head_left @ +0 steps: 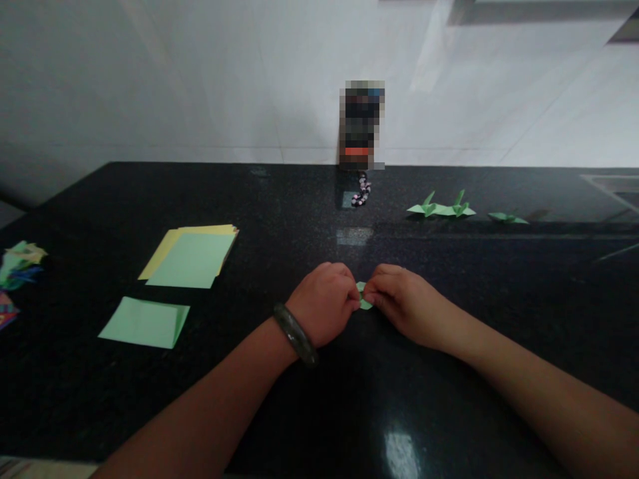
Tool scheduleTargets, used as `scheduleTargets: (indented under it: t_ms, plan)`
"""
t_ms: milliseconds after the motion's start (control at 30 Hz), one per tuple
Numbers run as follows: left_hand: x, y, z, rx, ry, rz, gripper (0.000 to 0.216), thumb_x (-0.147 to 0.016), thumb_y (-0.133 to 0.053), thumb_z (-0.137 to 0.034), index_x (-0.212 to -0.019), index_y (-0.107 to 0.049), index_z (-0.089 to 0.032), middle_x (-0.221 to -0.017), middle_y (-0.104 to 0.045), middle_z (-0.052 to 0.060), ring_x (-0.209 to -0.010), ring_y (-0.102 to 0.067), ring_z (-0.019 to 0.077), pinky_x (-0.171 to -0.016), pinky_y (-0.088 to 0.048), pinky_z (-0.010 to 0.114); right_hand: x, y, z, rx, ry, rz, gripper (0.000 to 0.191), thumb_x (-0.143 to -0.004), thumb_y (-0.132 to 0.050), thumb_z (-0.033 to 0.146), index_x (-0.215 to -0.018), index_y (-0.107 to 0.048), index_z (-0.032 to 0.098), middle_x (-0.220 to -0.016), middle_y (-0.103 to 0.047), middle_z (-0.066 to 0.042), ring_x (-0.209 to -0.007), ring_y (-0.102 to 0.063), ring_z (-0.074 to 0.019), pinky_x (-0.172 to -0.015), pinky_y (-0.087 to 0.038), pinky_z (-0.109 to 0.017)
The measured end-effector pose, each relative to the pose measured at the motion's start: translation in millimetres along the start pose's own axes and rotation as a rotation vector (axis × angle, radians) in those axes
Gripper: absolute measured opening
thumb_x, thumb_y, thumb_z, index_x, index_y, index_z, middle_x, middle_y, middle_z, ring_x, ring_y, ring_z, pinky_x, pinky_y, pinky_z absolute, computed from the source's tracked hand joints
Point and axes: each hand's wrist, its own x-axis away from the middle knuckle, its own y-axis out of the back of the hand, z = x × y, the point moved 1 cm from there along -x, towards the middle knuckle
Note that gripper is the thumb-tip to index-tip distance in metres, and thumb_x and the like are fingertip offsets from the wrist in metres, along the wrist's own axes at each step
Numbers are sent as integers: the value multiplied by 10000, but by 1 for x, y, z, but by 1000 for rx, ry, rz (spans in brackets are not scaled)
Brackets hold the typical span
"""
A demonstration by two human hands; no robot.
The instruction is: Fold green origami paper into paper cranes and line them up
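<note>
Between my two hands is a small piece of folded green paper (366, 305), mostly covered by the fingers. My left hand (327, 299), with a dark bangle (295, 336) on its wrist, pinches the left side of the paper. From the other side, my right hand (403, 299) pinches the paper's right part with thumb and fingers. Both hands rest low over the black countertop (279, 412). Farther off to the right stand folded green paper cranes (442, 209), and a flatter green folded piece (508, 217) lies beside them.
A stack of green and yellow paper sheets (192, 259) lies at the left, with a folded green sheet (142, 322) in front of it. Colourful paper pieces (22, 266) sit at the far left edge. A phone (362, 126) with a beaded strap (362, 191) leans against the wall.
</note>
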Motion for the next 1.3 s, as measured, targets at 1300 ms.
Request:
scheduleTargets:
  t_ms: [1300]
  plan:
    - [18,17,-9,-273,-174,213,340,-868,-320,-158,-1131,-531,-200,-973,-552,66,-901,-511,179,-758,-438,299,-2,-2,-2,56,-255,-82,96,-715,-592,194,-623,-614,180,-618,-575,-9,-580,-518,-128,-526,-374,-232]
